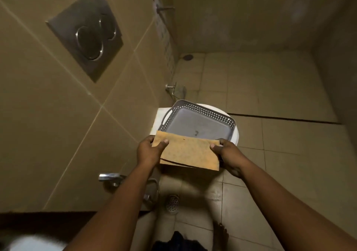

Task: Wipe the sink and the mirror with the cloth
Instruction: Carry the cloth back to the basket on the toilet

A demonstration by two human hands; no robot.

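A folded orange-tan cloth [188,153] is stretched flat between both hands, just in front of a grey perforated basket [197,124]. My left hand [149,150] pinches the cloth's left edge with the thumb on top. My right hand [229,154] pinches its right edge the same way. The basket holds nothing and rests on the closed white toilet lid [236,134]. A pale curved rim, perhaps the sink [29,245], shows blurred at the bottom left corner. No mirror is in view.
A steel flush plate [87,32] is set in the tiled wall at left. A chrome tap [108,177] sticks out of the wall below my left arm. A floor drain [172,204] lies under my arms, another drain [188,57] in the far corner. My bare foot [221,231] stands on the tiles.
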